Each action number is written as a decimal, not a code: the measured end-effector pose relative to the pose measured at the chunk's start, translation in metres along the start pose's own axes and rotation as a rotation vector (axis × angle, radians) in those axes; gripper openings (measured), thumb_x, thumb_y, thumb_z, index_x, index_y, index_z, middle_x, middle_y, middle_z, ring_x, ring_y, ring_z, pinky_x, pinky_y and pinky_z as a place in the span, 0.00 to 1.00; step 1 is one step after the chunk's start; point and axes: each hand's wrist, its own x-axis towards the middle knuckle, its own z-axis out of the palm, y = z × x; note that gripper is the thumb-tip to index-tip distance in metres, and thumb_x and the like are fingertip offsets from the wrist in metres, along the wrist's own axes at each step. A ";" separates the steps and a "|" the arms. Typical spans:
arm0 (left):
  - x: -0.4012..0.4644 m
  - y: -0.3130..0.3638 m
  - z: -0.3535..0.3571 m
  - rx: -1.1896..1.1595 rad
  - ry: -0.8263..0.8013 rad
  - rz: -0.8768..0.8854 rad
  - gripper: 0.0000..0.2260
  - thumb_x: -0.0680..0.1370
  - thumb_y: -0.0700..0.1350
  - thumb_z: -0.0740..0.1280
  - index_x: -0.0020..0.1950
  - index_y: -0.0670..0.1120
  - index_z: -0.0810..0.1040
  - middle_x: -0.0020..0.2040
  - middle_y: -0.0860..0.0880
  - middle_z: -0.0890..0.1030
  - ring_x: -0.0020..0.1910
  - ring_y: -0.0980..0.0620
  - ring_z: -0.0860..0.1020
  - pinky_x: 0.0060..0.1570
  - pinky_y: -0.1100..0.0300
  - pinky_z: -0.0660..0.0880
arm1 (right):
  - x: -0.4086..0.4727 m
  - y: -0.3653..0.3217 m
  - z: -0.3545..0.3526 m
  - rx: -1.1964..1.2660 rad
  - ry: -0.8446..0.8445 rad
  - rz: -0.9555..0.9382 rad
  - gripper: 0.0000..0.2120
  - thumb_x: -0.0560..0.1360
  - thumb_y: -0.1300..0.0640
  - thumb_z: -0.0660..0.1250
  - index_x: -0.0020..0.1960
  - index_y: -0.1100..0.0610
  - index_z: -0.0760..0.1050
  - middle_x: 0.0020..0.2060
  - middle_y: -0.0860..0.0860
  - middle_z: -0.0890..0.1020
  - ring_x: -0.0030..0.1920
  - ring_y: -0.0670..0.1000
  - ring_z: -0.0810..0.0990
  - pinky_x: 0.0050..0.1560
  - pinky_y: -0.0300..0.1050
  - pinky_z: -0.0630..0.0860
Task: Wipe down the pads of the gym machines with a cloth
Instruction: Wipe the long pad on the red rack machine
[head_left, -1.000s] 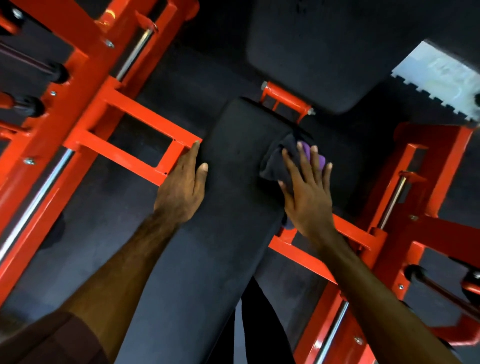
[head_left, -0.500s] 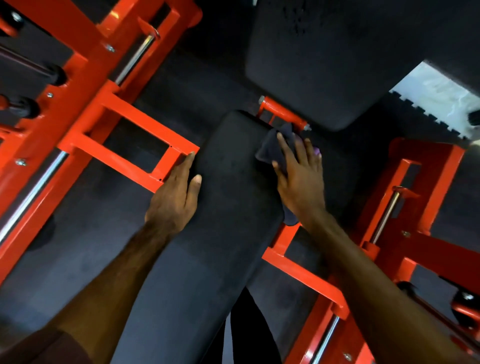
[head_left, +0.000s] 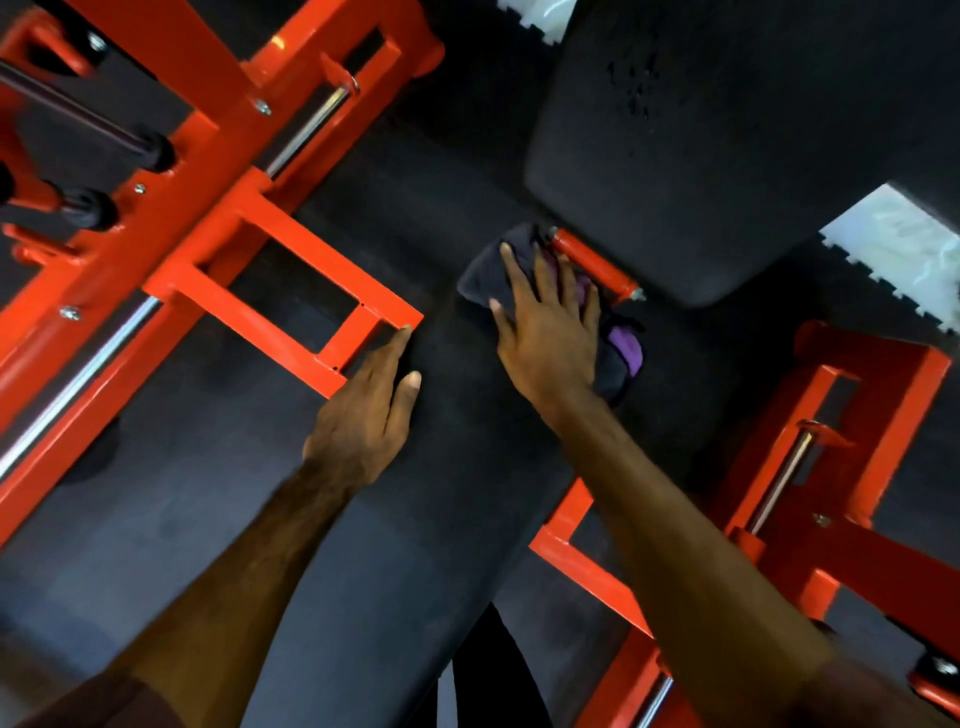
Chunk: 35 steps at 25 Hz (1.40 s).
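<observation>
A long black bench pad (head_left: 415, 545) runs from the bottom of the view up to the centre. At its far end lies a dark cloth (head_left: 480, 275) with a purple patch showing. My right hand (head_left: 550, 332) presses flat on the cloth, fingers spread and straight. My left hand (head_left: 366, 415) rests flat on the pad's left edge, fingertips at the corner of the orange frame. A second, wider black pad (head_left: 727, 156) sits beyond the first.
Orange steel frame members (head_left: 291, 296) flank the pad on the left and the frame on the right (head_left: 857, 441), with chrome guide rods and black-capped pegs. An orange bar (head_left: 592, 265) sits between the two pads. Dark rubber floor lies below; white floor patch (head_left: 893, 249) at right.
My right hand has slid the cloth up the pad toward its far end and leftward across it. My left hand has stayed on the pad's left edge.
</observation>
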 end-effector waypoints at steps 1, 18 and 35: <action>0.000 0.000 0.000 0.000 0.000 -0.005 0.25 0.88 0.58 0.54 0.85 0.55 0.56 0.84 0.56 0.63 0.81 0.57 0.62 0.79 0.56 0.61 | 0.006 -0.019 0.001 -0.011 -0.005 -0.048 0.30 0.85 0.41 0.55 0.85 0.43 0.55 0.84 0.52 0.58 0.84 0.61 0.55 0.80 0.71 0.53; -0.049 -0.008 -0.011 0.008 0.055 -0.120 0.24 0.87 0.60 0.51 0.83 0.56 0.63 0.79 0.56 0.70 0.75 0.56 0.71 0.69 0.62 0.68 | -0.027 -0.018 0.001 -0.148 -0.046 -0.744 0.28 0.85 0.43 0.56 0.84 0.45 0.60 0.85 0.48 0.57 0.85 0.59 0.50 0.79 0.73 0.51; -0.170 -0.066 -0.034 0.000 0.070 -0.238 0.25 0.87 0.61 0.51 0.82 0.55 0.64 0.72 0.51 0.78 0.68 0.49 0.78 0.66 0.47 0.78 | -0.027 -0.110 0.022 -0.194 -0.026 -0.740 0.25 0.81 0.36 0.58 0.52 0.54 0.85 0.48 0.54 0.85 0.51 0.61 0.81 0.66 0.63 0.70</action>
